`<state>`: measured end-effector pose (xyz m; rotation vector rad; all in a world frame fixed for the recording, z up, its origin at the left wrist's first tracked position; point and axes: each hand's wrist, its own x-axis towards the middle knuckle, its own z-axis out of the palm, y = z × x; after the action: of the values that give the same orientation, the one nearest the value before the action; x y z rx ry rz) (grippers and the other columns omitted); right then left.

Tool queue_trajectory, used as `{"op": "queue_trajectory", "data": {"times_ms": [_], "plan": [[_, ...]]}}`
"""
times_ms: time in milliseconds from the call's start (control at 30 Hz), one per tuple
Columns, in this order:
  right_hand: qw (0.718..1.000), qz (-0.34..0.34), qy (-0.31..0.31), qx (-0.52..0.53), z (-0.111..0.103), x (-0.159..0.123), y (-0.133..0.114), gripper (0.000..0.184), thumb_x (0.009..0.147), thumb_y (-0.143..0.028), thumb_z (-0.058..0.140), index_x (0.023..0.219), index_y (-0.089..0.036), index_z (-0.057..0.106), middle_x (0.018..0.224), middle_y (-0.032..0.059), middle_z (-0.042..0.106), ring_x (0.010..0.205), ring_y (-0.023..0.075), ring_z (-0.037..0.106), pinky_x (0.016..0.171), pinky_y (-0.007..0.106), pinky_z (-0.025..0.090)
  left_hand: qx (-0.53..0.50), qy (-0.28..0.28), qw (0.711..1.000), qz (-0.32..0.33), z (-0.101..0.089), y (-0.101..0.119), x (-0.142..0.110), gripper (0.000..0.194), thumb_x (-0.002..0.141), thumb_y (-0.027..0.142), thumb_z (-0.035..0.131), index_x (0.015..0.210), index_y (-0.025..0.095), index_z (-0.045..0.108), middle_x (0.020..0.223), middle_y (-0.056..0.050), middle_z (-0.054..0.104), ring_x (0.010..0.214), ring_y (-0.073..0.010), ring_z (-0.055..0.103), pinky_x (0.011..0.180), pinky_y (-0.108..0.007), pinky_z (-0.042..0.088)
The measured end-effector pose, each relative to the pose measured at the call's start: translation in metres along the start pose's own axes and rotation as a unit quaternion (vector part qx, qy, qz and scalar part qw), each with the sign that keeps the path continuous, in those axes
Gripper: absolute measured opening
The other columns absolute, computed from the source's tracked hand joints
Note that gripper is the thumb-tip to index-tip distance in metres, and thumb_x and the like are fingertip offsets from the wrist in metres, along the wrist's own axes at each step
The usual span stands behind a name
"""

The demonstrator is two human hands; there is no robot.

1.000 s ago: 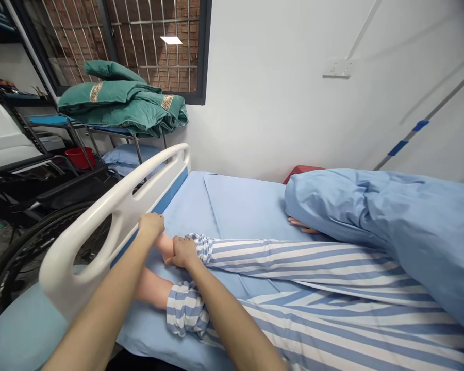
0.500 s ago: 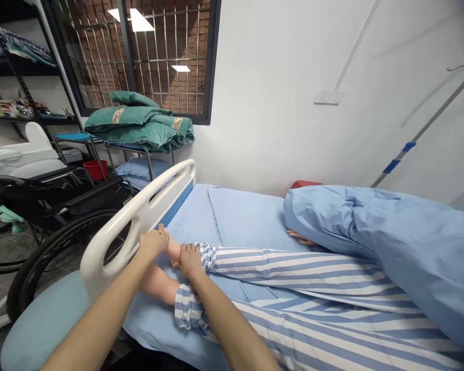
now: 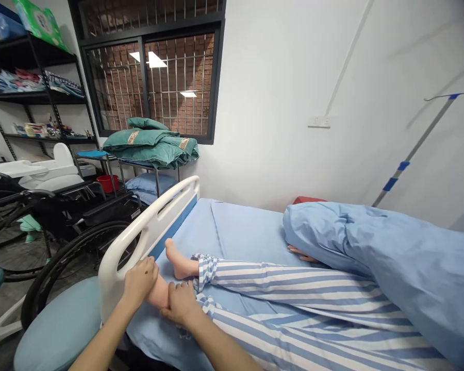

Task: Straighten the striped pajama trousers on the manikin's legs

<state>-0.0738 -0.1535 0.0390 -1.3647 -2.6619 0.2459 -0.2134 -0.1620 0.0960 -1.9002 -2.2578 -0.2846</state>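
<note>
A manikin-like figure in blue-and-white striped trousers point(image 3: 294, 281) lies along the bed. My left hand point(image 3: 141, 278) is closed over the toe end of its nearer foot point(image 3: 159, 294). Around the ankle of that same foot wraps my right hand point(image 3: 182, 303), close to the gathered trouser cuff. The farther foot point(image 3: 180, 263) rests bare on the sheet with its toes pointing up, and neither hand touches it. A blue quilt point(image 3: 371, 242) covers the figure's upper part, and some fingers show from under its edge.
A white footboard point(image 3: 150, 221) stands just left of the feet. Beyond it are a wheelchair point(image 3: 77, 216) and a teal stool seat point(image 3: 62, 324). Green folded bedding point(image 3: 150, 147) lies under the window, and an IV pole point(image 3: 421, 139) leans at the right.
Both hands have gone from the farther foot to the nearer one, gripping it at toes and ankle. The farther foot is released. The head view has shifted slightly.
</note>
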Motion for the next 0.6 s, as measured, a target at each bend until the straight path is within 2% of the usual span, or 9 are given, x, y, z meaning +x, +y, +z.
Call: {"op": "queue_trajectory", "data": {"times_ms": [133,233,333,433,600], "plan": [[0.997,0.059,-0.046,-0.001,0.016,0.006,0.000,0.065,0.054,-0.052,0.066,0.107,-0.020,0.050,0.090,0.0117,0.066,0.081,0.0317,0.062,0.077,0.047,0.043,0.061,-0.039,0.997,0.004,0.002,0.006,0.019,0.036,0.083,0.023,0.028,0.086,0.012,0.063,0.080,-0.015,0.065,0.078,-0.0265,0.062,0.065,-0.035,0.043],[0.996,0.080,-0.050,0.009,0.027,0.010,0.002,0.064,0.049,-0.046,0.069,0.106,-0.021,0.050,0.090,0.0121,0.066,0.077,0.0324,0.063,0.065,0.041,0.048,0.073,-0.067,0.994,0.046,0.007,0.009,0.030,0.035,0.081,0.019,0.031,0.083,0.012,0.065,0.082,-0.015,0.065,0.079,-0.0256,0.062,0.067,-0.035,0.043],[0.995,0.083,-0.047,0.014,0.034,0.013,0.005,0.064,0.049,-0.043,0.069,0.105,-0.020,0.049,0.089,0.0125,0.065,0.076,0.0333,0.062,0.061,0.040,0.049,0.076,-0.063,0.993,0.067,0.015,0.010,0.036,0.033,0.079,0.017,0.033,0.083,0.013,0.066,0.080,-0.015,0.066,0.078,-0.0259,0.062,0.066,-0.036,0.043],[0.995,0.085,-0.053,0.014,0.037,0.015,0.008,0.066,0.049,-0.043,0.069,0.107,-0.019,0.048,0.089,0.0124,0.065,0.076,0.0331,0.062,0.062,0.040,0.048,0.056,-0.039,0.997,0.034,0.023,0.009,0.034,0.037,0.081,0.019,0.029,0.080,0.013,0.065,0.078,-0.015,0.065,0.076,-0.0269,0.062,0.064,-0.036,0.043],[0.994,0.090,-0.050,0.022,0.037,0.015,0.008,0.063,0.049,-0.042,0.068,0.104,-0.018,0.048,0.089,0.0119,0.064,0.076,0.0316,0.062,0.063,0.037,0.047,0.015,0.007,0.997,-0.079,0.029,0.006,0.022,0.042,0.085,0.028,0.023,0.083,0.015,0.063,0.082,-0.014,0.066,0.076,-0.0272,0.061,0.063,-0.035,0.042]]}}
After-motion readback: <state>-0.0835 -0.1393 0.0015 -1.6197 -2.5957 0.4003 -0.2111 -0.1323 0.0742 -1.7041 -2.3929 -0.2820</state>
